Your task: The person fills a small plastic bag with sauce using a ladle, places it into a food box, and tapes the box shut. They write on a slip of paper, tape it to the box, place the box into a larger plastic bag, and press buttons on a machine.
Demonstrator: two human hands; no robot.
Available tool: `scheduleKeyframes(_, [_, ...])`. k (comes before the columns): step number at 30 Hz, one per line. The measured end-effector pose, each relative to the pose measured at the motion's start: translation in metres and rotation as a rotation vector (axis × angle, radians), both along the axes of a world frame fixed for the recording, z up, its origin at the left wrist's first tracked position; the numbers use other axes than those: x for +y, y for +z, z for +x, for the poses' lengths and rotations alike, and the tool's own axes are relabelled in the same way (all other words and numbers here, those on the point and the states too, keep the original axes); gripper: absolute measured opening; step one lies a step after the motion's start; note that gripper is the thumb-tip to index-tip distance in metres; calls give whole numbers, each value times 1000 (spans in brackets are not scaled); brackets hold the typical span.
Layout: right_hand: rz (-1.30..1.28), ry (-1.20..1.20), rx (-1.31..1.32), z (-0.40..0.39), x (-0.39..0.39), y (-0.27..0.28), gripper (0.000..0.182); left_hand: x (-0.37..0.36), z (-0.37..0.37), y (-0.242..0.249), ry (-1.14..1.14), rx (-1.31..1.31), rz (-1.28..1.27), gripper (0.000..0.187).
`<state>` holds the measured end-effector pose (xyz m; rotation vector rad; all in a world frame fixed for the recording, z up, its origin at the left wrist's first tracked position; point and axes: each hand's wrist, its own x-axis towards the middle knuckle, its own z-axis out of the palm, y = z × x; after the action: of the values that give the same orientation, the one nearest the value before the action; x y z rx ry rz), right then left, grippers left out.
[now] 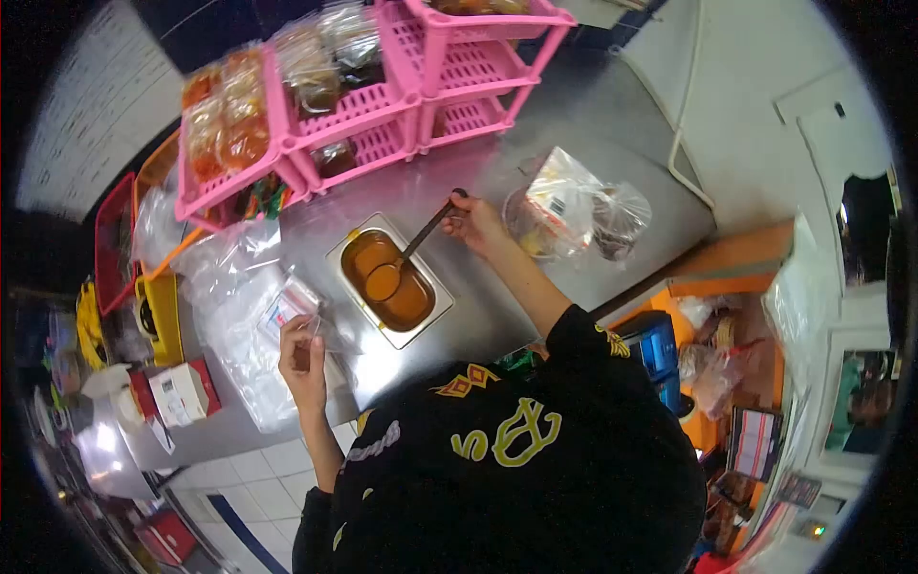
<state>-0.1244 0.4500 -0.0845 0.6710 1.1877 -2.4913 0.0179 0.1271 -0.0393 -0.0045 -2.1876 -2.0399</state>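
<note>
My right hand [473, 225] is closed around the upper end of a dark-handled ladle [421, 234]. The ladle's bowl rests in a steel pan [443, 304] of orange-brown sauce [406, 298] and is filled with it. Over at the left, my left hand [303, 359] pinches a thin clear plastic bag [332, 335], whose outline is hard to make out. Just behind that hand, a pile of clear plastic bags [251, 359] and a small printed packet [287, 304] lie on the steel counter [478, 316].
Pink stacked baskets [349, 124] with bagged foods stand at the back. Right of the pan sit a clear tub [526, 225] and filled plastic bags [574, 206]. A yellow basket [164, 320] and a red-and-white box [182, 394] are at left. An orange shelf [736, 258] stands right.
</note>
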Motion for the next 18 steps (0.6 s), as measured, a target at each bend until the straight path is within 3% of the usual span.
scheduleKeyframes(13, [-118, -352, 46, 51, -15, 11, 20, 13, -18, 7, -54, 45, -51, 8])
scheduleKeyframes(18, [99, -576, 178, 72, -23, 33, 20, 15, -25, 6, -66, 32, -25, 7])
